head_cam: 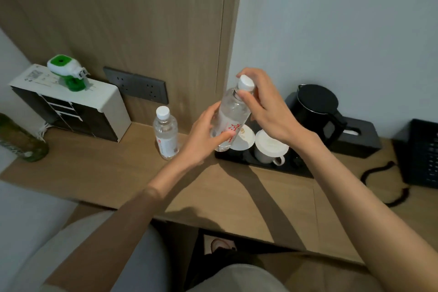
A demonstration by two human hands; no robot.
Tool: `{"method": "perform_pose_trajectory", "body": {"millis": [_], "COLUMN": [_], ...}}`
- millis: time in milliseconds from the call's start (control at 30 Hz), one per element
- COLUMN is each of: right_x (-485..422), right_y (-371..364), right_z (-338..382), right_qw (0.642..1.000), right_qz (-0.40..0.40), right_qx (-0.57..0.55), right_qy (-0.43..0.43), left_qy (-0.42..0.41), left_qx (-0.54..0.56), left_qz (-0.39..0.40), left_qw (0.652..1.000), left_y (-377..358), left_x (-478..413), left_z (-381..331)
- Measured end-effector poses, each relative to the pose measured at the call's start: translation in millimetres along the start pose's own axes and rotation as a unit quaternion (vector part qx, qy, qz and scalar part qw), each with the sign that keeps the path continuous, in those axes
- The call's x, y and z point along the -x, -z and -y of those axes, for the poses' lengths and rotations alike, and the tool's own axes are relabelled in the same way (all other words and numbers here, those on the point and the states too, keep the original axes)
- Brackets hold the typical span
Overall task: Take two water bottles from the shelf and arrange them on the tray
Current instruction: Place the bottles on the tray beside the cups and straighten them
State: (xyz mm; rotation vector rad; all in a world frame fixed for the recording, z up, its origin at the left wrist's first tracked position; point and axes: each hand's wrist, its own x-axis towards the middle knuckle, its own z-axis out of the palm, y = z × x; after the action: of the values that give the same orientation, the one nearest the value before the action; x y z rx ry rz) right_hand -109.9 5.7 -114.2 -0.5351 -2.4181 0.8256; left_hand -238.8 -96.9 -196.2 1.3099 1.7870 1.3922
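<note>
A clear water bottle (pixel 233 111) with a white cap and red lettering is held tilted above the left end of the black tray (pixel 267 166). My left hand (pixel 203 136) grips its lower body. My right hand (pixel 262 104) pinches it around the neck and cap. A second water bottle (pixel 166 134) stands upright on the wooden shelf (pixel 118 170), just left of the tray and apart from both hands.
Two white cups (pixel 270 147) with lids sit on the tray. A black kettle (pixel 316 111) and black tissue box (pixel 355 138) stand behind it, a black basket (pixel 422 152) and cable at right. A white box (pixel 71 106) with a green device and a green bottle (pixel 21 143) are at left.
</note>
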Motion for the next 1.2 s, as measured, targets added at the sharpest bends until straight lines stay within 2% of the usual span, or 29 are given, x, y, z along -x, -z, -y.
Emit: {"method": "perform_pose_trajectory", "body": {"millis": [200, 367, 533, 700, 867, 1200], "right_x": [-7, -27, -53, -76, -92, -103], "right_y": [44, 59, 52, 29, 11, -6], "right_z": [-16, -51, -94, -138, -163, -181], "right_qw": [0.998, 0.996, 0.995, 0.991, 0.986, 0.98], "right_qz": [-0.041, -0.021, 0.023, 0.097, 0.138, 0.181], "right_qx": [0.043, 0.078, 0.075, 0.054, 0.044, 0.017], "right_qy": [0.0, -0.025, -0.056, -0.078, -0.088, -0.085], "left_qy": [-0.044, -0.035, 0.022, 0.082, 0.155, 0.207], "left_qx": [0.007, -0.02, -0.059, -0.047, -0.016, -0.039], "left_qz": [0.012, 0.008, 0.036, 0.061, 0.046, 0.018], "left_qw": [0.999, 0.999, 0.997, 0.994, 0.987, 0.977], "left_y": [-26, -51, -64, -69, -76, -82], "left_x": [-48, -90, -129, -150, -162, -162], "left_z": [-30, -30, -7, 27, 44, 56]}}
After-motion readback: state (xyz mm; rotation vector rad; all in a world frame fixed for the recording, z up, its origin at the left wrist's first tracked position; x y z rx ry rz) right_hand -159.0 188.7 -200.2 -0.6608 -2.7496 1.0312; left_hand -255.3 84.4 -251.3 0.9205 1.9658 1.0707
